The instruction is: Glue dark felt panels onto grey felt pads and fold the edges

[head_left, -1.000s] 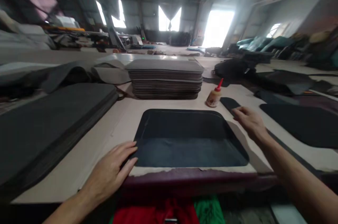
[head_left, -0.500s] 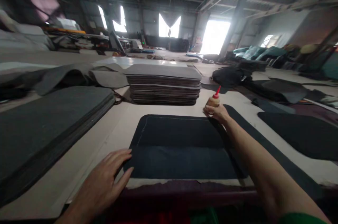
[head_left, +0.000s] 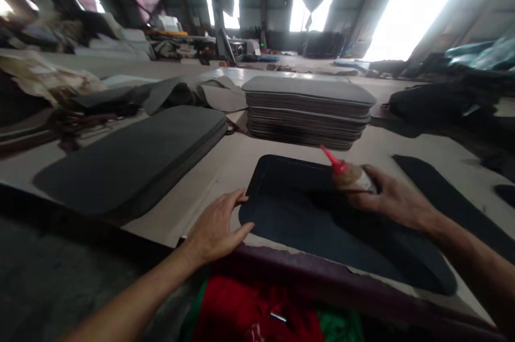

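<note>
A black mat (head_left: 298, 213) with rounded corners lies flat on the table in front of me. A thin pale line runs near its far left edge. My left hand (head_left: 219, 226) rests at the mat's left edge, fingers spread, thumb on the near left corner. Over the mat, my right hand (head_left: 386, 197) is wrapped round a glue bottle (head_left: 354, 178). The bottle is tilted, its long red nozzle pointing up and to the left, away from the mat surface.
A tall stack of grey mats (head_left: 308, 111) stands behind the black mat. Another stack of dark mats (head_left: 137, 154) lies to the left. A dark strip (head_left: 446, 191) lies on the right, with a black bundle (head_left: 426, 103) behind it. The table's maroon front edge (head_left: 289, 269) runs before me.
My view has swung left. My right hand has lifted the glue bottle off the mat's far right corner and brought it nearer, over the middle. The left hand stays at the left edge.
</note>
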The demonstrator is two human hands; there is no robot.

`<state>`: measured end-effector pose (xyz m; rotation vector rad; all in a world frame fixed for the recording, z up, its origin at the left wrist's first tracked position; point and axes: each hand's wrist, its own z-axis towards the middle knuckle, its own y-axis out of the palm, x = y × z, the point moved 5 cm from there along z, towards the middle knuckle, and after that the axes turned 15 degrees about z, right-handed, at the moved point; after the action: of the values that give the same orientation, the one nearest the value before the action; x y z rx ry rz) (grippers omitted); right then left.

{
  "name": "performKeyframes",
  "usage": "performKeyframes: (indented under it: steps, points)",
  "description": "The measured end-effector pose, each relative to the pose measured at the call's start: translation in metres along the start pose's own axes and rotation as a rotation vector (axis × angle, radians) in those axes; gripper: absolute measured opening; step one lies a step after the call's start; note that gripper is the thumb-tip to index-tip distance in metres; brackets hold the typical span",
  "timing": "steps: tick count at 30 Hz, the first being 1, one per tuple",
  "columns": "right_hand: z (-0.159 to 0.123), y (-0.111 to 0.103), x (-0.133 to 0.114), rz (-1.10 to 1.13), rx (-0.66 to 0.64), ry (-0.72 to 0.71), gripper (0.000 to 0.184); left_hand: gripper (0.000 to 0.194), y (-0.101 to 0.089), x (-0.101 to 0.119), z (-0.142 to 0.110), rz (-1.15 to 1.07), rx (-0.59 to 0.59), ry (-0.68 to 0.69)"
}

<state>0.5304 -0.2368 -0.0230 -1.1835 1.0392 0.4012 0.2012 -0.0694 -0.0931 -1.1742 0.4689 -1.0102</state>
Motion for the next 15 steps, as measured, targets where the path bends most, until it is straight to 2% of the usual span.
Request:
performKeyframes:
  steps: [3, 5, 10, 15]
  points:
    - [-0.018, 0.033, -0.023, -0.072, -0.171, 0.020, 0.049, 0.079, 0.002, -0.002, -0.001, -0.029, -0.010, -0.040]
    - [-0.024, 0.047, -0.036, -0.092, -0.206, 0.024, 0.051, 0.081, 0.002, -0.002, -0.001, -0.045, -0.024, -0.056]
    - [-0.028, 0.064, -0.054, -0.111, -0.214, 0.040, 0.046, 0.084, 0.001, -0.001, -0.001, -0.080, -0.045, -0.053]
    - [-0.027, 0.075, -0.062, 0.013, -0.190, 0.035, 0.046, 0.085, -0.001, 0.000, 0.000, -0.095, -0.033, -0.050]
